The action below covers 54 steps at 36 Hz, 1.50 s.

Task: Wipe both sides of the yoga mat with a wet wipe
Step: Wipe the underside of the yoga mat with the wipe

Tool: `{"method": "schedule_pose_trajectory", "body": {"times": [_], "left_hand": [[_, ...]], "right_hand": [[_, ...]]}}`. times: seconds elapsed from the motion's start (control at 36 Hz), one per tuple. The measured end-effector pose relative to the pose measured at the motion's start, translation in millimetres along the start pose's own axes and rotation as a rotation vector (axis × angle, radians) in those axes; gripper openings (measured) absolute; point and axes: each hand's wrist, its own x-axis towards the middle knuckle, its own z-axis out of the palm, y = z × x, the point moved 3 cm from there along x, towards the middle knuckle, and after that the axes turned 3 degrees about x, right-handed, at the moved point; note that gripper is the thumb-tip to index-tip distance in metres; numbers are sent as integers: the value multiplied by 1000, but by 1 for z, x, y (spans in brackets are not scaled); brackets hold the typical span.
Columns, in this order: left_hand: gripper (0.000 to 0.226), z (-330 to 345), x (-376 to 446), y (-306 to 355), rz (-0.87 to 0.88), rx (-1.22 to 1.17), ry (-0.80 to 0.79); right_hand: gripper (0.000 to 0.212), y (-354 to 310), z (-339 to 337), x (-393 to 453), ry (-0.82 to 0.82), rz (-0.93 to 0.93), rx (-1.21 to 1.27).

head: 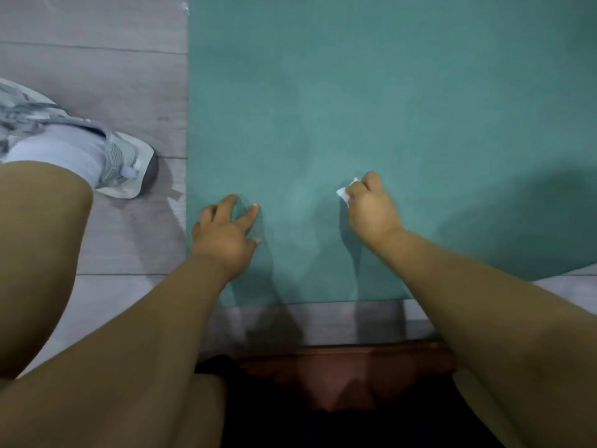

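- The flat teal yoga mat (371, 108) is lying on the grey wood-plank floor (97, 43).
- The right hand (371, 210) is gripping a crumpled white wet wipe (345, 192) against it.
- The left hand (226, 234), fingers spread, is pressing near the mat's left edge.

This looks like a room in a home or a small exercise space, though which cannot be told for sure. The floor (97, 59) is pale grey wood-look planking with visible seams. A teal yoga mat (387, 108) lies flat on it, and a grey sports shoe (129, 163) stands on the planks beside the mat.
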Motion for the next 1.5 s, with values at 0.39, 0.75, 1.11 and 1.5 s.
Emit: {"method": "schedule_pose_trajectory", "body": {"times": [0.39, 0.75, 1.11, 1.5], "left_hand": [[47, -12, 30, -28, 85, -64, 178], [36, -17, 44, -33, 165, -210, 284], [43, -25, 75, -50, 161, -117, 391], [49, -39, 94, -68, 107, -258, 471]], "right_hand": [[45, -79, 41, -52, -532, -771, -20], [20, -89, 32, 27, -60, -334, -62], [18, -20, -23, 142, 30, 38, -74], [27, -91, 16, 117, -61, -632, -90]]}}
